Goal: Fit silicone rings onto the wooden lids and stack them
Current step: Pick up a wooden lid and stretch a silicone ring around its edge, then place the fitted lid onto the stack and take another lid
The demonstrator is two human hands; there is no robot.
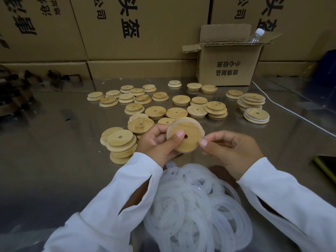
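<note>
Nearest, a pile of silicone rings lies on the counter between two white sleeves. Just beyond it, the left grip is closed around a wooden lid, held tilted above the counter, fingers behind and thumb pressed on its face beside the centre hole. A translucent silicone ring runs around the lid's rim. The right grip pinches that ring at the lid's right edge, thumb tip against the rim and fingers curled behind.

Left of the hands stands a stack of lids, somewhat askew. Farther back, loose lids are scattered across the counter, some overlapping. To the right sit two ringed stacks, white bands showing between the lids, with a white cable trailing past them. Behind stands a small open cardboard box with a plastic bottle poking out, and large printed cartons wall off the back.
</note>
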